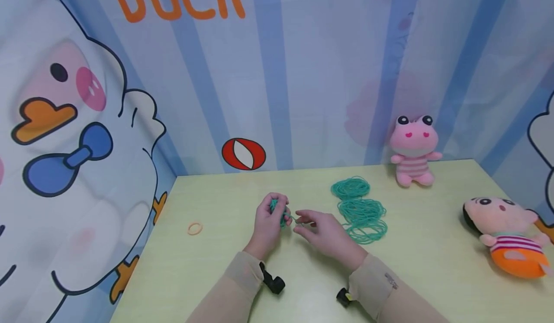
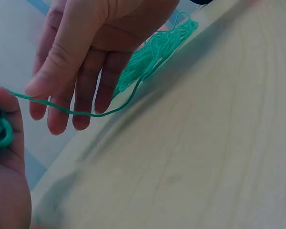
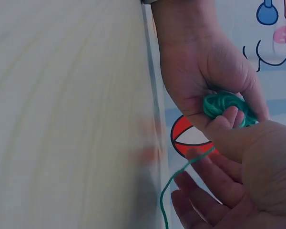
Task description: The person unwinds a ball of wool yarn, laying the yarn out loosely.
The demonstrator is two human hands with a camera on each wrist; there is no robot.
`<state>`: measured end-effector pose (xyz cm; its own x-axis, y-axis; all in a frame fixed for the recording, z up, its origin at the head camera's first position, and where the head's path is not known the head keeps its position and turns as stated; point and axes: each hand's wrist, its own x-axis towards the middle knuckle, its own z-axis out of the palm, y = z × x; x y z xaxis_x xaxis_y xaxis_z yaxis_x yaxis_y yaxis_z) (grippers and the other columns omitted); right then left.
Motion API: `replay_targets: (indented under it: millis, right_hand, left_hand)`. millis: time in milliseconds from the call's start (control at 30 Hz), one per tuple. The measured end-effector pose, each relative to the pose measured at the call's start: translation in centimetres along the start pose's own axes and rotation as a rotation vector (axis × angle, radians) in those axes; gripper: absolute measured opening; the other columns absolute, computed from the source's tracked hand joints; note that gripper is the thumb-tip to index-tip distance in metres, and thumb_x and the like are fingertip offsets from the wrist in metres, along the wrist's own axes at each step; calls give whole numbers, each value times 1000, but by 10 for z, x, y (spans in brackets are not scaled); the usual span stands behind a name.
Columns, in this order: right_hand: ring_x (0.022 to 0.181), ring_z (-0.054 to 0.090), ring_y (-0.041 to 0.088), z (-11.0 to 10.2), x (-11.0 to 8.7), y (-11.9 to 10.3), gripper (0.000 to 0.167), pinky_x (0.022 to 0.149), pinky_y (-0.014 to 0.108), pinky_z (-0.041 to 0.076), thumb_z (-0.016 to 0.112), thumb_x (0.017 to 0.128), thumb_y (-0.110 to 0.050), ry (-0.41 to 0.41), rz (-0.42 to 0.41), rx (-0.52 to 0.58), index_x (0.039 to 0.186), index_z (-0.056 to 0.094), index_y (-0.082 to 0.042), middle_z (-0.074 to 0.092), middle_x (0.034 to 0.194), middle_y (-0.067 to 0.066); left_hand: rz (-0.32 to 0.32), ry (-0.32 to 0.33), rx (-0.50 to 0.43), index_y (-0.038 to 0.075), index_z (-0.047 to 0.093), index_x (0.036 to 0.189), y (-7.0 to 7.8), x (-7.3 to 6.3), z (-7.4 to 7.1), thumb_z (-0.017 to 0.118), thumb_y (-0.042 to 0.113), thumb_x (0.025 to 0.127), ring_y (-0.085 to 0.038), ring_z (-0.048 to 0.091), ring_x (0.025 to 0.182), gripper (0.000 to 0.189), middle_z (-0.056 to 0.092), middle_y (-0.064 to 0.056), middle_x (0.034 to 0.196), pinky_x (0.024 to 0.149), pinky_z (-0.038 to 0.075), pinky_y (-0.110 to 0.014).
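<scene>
My left hand (image 1: 266, 227) grips a small wound bundle of green yarn (image 3: 221, 101) in its curled fingers, left of the table's middle. From this bundle a single green strand (image 2: 88, 113) runs across to my right hand (image 1: 326, 235). Its thumb tip and forefinger pinch the strand close beside the bundle, while the other fingers are spread and fairly straight. Beyond the right hand, loose coils of green yarn (image 1: 361, 211) lie on the table in a row of rounded loops. The strand hangs in a slack curve toward these coils in the left wrist view.
An orange ring (image 1: 195, 228) lies at the left of the pale wooden table (image 1: 220, 193). A pink frog plush (image 1: 414, 152) sits at the back right, and a doll plush (image 1: 506, 236) lies at the right edge. Printed cloth (image 1: 320, 73) hangs behind.
</scene>
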<state>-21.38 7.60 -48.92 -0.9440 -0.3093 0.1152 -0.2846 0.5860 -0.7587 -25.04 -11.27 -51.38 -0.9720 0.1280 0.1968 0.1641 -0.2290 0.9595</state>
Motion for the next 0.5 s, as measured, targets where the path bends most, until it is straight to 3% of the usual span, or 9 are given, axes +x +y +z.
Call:
replay_targets:
  millis: [67, 167, 267, 333, 433, 500]
  right_hand:
    - [117, 79, 26, 3, 2, 0, 30, 104, 49, 63, 76, 105, -25, 17, 8, -12, 133, 78, -13, 83, 121, 3]
    - [106, 80, 18, 1, 2, 0, 16, 96, 43, 65, 76, 105, -21, 62, -2, -18, 118, 84, -16, 85, 112, -2]
    - [97, 78, 12, -8, -3, 0, 14, 87, 36, 64, 75, 106, -20, 109, -31, -4, 116, 84, -15, 84, 106, -4]
    - [93, 76, 11, -16, -8, 1, 16, 81, 31, 61, 73, 107, -20, 139, -54, -2, 118, 83, -14, 83, 104, -5]
    - [91, 73, 11, -28, -17, 5, 16, 74, 26, 57, 72, 108, -20, 182, -71, 3, 119, 82, -13, 82, 101, -5]
    - [90, 74, 13, -35, -22, 8, 16, 71, 25, 56, 72, 108, -19, 210, -85, 6, 119, 82, -12, 83, 100, -3]
  left_hand:
    - [0, 3, 18, 9, 60, 113, -1, 0, 0, 58, 29, 116, -12, 59, 70, 20, 61, -2, 86, 66, 57, -21]
    - [6, 20, 56, 9, 61, 114, -2, 1, -2, 60, 30, 115, -12, 61, 72, 21, 67, -15, 98, 67, 59, -21]
    - [13, 46, 95, 10, 60, 112, -3, 2, -2, 65, 28, 113, -12, 64, 74, 18, 69, -28, 118, 67, 60, -21]
    - [13, 61, 101, 13, 57, 107, -3, 2, -2, 69, 24, 111, -13, 65, 73, 17, 71, -30, 125, 65, 58, -21]
    - [4, 70, 78, 15, 51, 102, -4, 2, -2, 73, 19, 108, -13, 60, 67, 23, 75, -24, 113, 61, 53, -22]
    - [0, 69, 59, 10, 51, 105, -5, 2, -2, 74, 17, 107, -13, 54, 61, 24, 73, -15, 99, 58, 48, -22]
